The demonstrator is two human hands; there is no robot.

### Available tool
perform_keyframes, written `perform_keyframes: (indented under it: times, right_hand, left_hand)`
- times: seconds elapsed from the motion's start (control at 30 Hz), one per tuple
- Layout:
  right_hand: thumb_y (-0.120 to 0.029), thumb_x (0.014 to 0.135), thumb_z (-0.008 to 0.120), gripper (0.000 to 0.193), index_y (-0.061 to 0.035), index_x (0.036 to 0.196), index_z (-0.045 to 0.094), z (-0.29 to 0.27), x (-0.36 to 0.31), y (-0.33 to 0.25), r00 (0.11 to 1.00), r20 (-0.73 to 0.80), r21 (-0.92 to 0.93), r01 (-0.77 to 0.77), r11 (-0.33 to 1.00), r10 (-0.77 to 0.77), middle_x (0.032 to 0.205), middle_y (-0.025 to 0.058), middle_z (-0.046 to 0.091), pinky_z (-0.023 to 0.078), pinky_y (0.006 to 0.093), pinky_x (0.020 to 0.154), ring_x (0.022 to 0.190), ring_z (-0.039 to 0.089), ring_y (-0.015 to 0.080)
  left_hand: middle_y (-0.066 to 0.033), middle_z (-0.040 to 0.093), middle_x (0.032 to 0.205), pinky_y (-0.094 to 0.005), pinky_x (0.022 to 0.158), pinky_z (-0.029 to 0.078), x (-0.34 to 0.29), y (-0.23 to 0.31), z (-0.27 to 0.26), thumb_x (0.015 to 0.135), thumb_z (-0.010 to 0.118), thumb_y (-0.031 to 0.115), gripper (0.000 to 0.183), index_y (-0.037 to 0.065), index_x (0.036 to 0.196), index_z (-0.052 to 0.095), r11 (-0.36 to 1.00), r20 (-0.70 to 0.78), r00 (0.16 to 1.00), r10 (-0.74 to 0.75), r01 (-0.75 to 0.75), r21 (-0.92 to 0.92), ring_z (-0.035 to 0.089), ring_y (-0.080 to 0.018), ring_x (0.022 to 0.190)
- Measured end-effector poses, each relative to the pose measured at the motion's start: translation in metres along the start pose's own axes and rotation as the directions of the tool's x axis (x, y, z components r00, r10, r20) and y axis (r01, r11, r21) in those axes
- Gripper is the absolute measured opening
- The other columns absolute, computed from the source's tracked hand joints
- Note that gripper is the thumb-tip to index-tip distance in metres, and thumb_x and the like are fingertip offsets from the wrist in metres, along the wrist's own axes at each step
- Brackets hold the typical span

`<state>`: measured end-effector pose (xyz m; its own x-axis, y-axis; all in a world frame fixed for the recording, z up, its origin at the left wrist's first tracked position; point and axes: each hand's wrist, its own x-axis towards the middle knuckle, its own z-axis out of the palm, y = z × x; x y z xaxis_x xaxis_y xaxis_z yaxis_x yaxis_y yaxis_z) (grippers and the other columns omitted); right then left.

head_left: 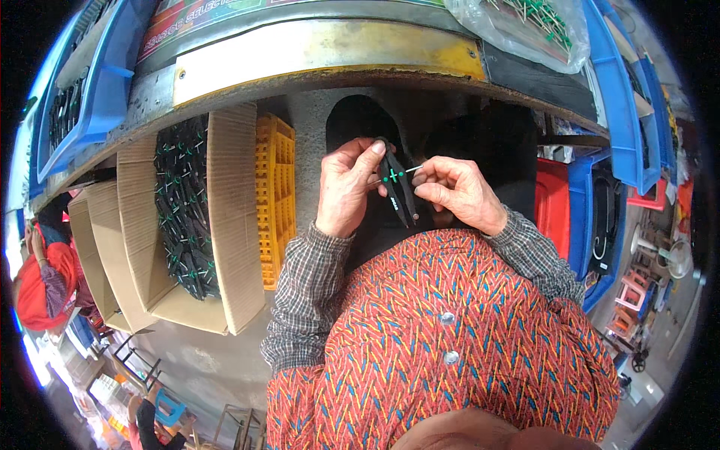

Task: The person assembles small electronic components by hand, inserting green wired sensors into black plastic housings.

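My left hand (346,184) pinches the upper end of a black two-armed, clamp-like piece (395,191) between thumb and fingers, above my lap. Small green fittings sit across the middle of this piece, and its two pointed arms face down toward me. On its right side, my right hand (459,189) is closed on a thin metal pin (414,169) with a green end, which reaches the black piece. Another metal pin sticks out on the left side, near my left fingers. Some of my right fingertips are hidden behind the hand.
A cardboard box (238,225) at left holds many similar black pieces (184,202) with green parts. Beside it stands a yellow crate (276,199). On the bench (330,60) lies a clear bag (517,37) of green-tipped pins. Blue bins (101,105) flank the bench. Other people are at far left.
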<state>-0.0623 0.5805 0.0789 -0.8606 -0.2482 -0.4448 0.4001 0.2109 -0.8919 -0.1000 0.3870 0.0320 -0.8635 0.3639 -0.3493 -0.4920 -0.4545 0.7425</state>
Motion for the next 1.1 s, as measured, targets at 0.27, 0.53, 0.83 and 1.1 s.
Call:
perform_keyframes:
  times: [0.27,0.53,0.83,1.1]
  right_hand:
    - [-0.01,0.086,0.066,0.017,0.0003,0.098,0.06,0.001,0.0023,0.0045,1.0,0.008,-0.003,0.028,1.0,-0.028,0.075,-0.0025,0.059,0.043,0.0181,0.054,0.06,0.052,0.0018]
    - [-0.01,0.087,0.065,0.016,0.0002,0.098,0.06,0.0012,0.0032,0.0048,0.999,0.007,-0.029,0.036,0.999,-0.036,0.076,-0.0021,0.06,0.044,0.0182,0.053,0.061,0.053,0.002]
    - [-0.014,0.085,0.068,0.02,0.0001,0.097,0.062,0.0007,0.0028,0.005,1.0,0.015,-0.004,0.002,1.0,-0.002,0.076,-0.0012,0.06,0.044,0.0197,0.053,0.063,0.054,0.0035]
    - [-0.013,0.085,0.067,0.018,0.0,0.097,0.062,0.0018,0.0039,0.002,1.0,0.016,0.002,0.003,1.0,-0.003,0.076,-0.0015,0.06,0.045,0.0204,0.054,0.064,0.054,0.0039]
  left_hand:
    - [-0.0033,0.062,0.079,-0.0195,0.049,0.044,-0.0003,-0.0023,0.0009,0.093,0.058,0.017,0.021,-0.003,0.097,0.062,1.0,-0.009,1.0,-0.005,0.005,0.025,0.053,-0.0047,0.059]
    - [-0.003,0.062,0.078,-0.0191,0.049,0.044,-0.0006,-0.0019,0.0,0.093,0.058,0.017,0.021,-0.004,0.097,0.062,0.999,-0.012,1.0,0.003,-0.002,0.032,0.052,-0.0046,0.057]
    - [-0.0029,0.061,0.078,-0.0191,0.049,0.044,0.0001,-0.0034,0.0007,0.093,0.058,0.017,0.022,-0.004,0.097,0.061,0.999,0.0,1.0,-0.007,0.007,0.032,0.052,-0.0047,0.056]
    - [-0.0011,0.059,0.075,-0.0198,0.048,0.044,-0.0002,-0.0047,-0.0024,0.093,0.058,0.018,0.02,-0.001,0.097,0.062,0.997,0.004,1.0,0.002,-0.002,0.078,0.055,-0.0065,0.059]
